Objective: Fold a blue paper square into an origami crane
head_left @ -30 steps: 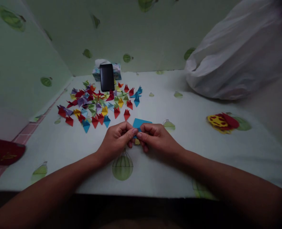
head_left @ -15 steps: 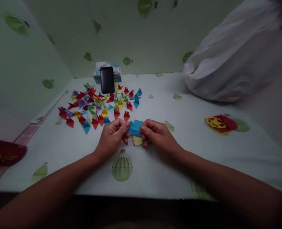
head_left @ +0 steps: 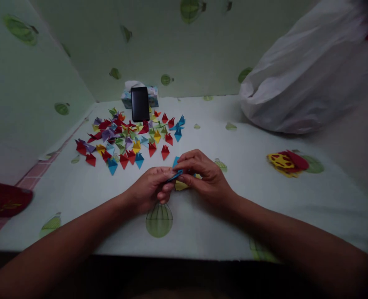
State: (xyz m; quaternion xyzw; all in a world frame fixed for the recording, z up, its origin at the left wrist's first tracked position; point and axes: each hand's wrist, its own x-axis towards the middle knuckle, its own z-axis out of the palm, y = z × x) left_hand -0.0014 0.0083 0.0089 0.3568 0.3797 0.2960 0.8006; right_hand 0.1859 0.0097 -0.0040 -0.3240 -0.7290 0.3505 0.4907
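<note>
A small piece of blue folded paper [head_left: 175,176] is pinched between my two hands, partly hidden by the fingers. My left hand [head_left: 157,182] grips its left side, thumb on top. From the right, my right hand [head_left: 199,171] closes thumb and fingers on the same paper. Beneath the hands, yellow paper [head_left: 180,185] lies on the table, mostly covered. Another bit of blue shows just above the fingertips; I cannot tell whether it belongs to the held paper. Several small folded paper pieces [head_left: 131,157] in red, blue, yellow, green and purple spread over the table beyond my left hand.
A black phone [head_left: 140,104] leans on a tissue box [head_left: 153,96] at the back. A large white plastic bag [head_left: 283,91] bulges at the right. Yellow and red cut-out pieces [head_left: 286,162] lie right of my hands. A dark red object [head_left: 6,199] sits at the left edge.
The blue paper, held flat and spread between both hands before, is now turned nearly edge-on. My left hand has dropped slightly and rolled, and my right hand has come over the paper.
</note>
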